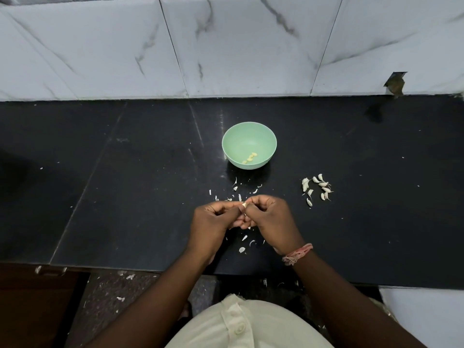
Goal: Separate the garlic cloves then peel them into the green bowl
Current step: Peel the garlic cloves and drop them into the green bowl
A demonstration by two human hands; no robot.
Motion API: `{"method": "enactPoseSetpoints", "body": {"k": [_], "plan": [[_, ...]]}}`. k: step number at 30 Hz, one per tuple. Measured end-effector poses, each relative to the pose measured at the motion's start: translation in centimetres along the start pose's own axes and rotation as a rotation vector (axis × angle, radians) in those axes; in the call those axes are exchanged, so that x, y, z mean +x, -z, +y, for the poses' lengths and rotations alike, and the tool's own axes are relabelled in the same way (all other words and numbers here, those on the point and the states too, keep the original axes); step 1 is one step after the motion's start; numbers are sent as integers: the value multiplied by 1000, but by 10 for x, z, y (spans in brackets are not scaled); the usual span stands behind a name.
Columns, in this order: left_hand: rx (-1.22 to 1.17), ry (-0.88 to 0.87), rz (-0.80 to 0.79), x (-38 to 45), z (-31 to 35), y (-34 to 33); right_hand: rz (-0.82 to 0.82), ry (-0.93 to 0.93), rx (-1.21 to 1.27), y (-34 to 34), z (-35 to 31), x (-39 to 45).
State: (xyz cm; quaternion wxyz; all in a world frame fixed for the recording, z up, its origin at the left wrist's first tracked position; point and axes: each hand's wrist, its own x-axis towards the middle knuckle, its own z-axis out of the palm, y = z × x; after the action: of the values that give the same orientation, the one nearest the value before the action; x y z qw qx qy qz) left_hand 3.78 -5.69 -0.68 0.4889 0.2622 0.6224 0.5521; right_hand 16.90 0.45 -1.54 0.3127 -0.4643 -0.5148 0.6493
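No brand, label or writing can be read anywhere. The desk (125, 172) is a black, polished stone slab with faint seams and pale specks; its left half lies bare out to the front edge, and behind it stands a wall of white marble-look tiles (100, 46) with grey veins.

Going left to right, the left hand (213, 222) sits at 6 o'clock from the green bowl, fingers curled, its grip clamped on a small garlic clove (244, 204) pinched between both hands. Thin, papery white peel scraps (238, 194) lie scattered on the desk just beyond the knuckles and again below the hands near the front edge, with a few on the speckled floor (125, 285).

The green bowl (249, 148) is round, smooth and matt, standing at mid-desk with open room on every side; a few yellowish peeled cloves (249, 158) rest at its bottom near the front wall.

The right hand (271, 219) meets the left, its grip also closed on the same clove, thumb and fingertips pinching its tip. A pink thread band (297, 254) circles that wrist.

At 4 o'clock from the bowl, well apart from the hands, a loose cluster of unpeeled cloves (316, 188) lies on the desk, white, teardrop-shaped, with thin tails. At the far right a chipped gap (395, 82) breaks the tile edge.
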Motion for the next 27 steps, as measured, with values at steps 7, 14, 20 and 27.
{"method": "enactPoseSetpoints", "body": {"k": [7,14,20,27], "plan": [[-48,122,-112,9,-2,5,-6,-125,78,1,4,2],[-120,158,-93,8,-3,-2,3,-100,-1,4,5,0],[-160,217,-85,11,-4,0,-2,-70,-121,2,6,-2],[-290,258,-68,11,-8,-3,64,-24,-175,-3,3,-5]]}}
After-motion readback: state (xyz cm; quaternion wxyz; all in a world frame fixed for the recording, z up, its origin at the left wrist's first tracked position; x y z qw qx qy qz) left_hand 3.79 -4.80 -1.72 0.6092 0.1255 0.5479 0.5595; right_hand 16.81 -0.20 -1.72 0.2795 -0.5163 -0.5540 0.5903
